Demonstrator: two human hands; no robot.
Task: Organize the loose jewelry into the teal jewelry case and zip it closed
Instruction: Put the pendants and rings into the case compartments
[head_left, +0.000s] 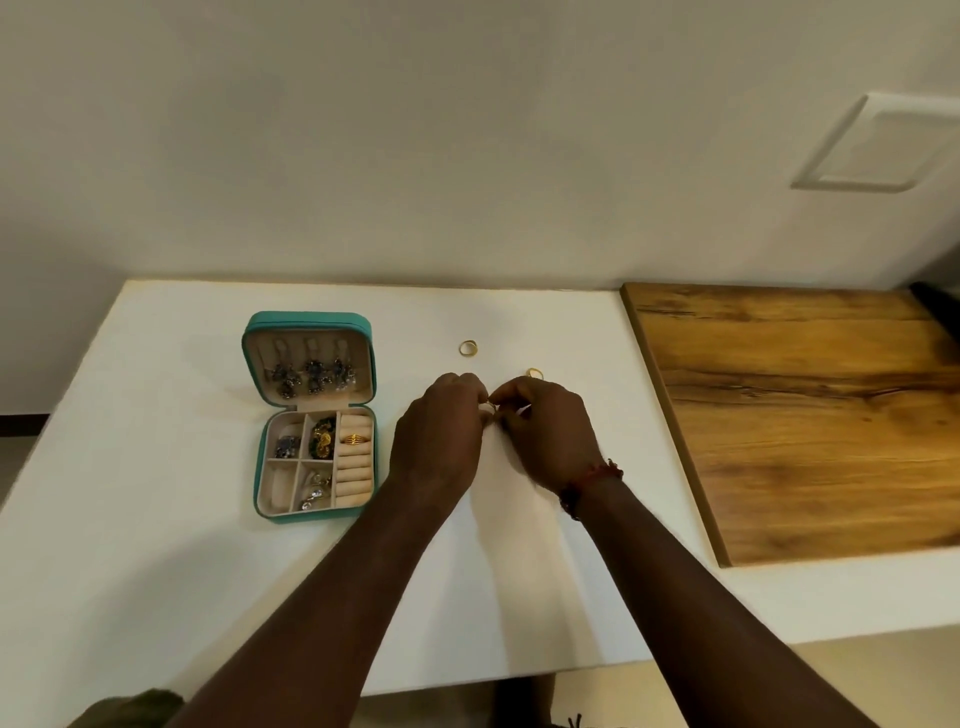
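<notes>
left forearm (332, 597) and right forearm (691, 587) are reaching in from the bottom edge, over a white table (156, 467) that is filling most of the lower view. a wooden board (810, 415) is lying on the table's right part, well apart from the hands. the teal jewelry case (310, 318) is sitting open on the left of the table, near the left hand (439, 431), its lid leaning back. dark dangling earrings (311, 374) are hanging inside the lid, and the tray's compartments are holding more pieces, with a ring in the rolls (355, 439) showing gold on the tray's right side. the left hand and the right hand (545, 431) are meeting over the middle of the table, fingers curled in, their fingertips pinching a small shiny piece (491, 405) between them; it is too small to tell what it is. a red thread band (592, 480) is circling the right wrist. beyond the hands, a far gold ring (468, 347) is lying loose on the table, apart from them, and a near gold ring (534, 372) is lying just behind the right hand's knuckles.
</notes>
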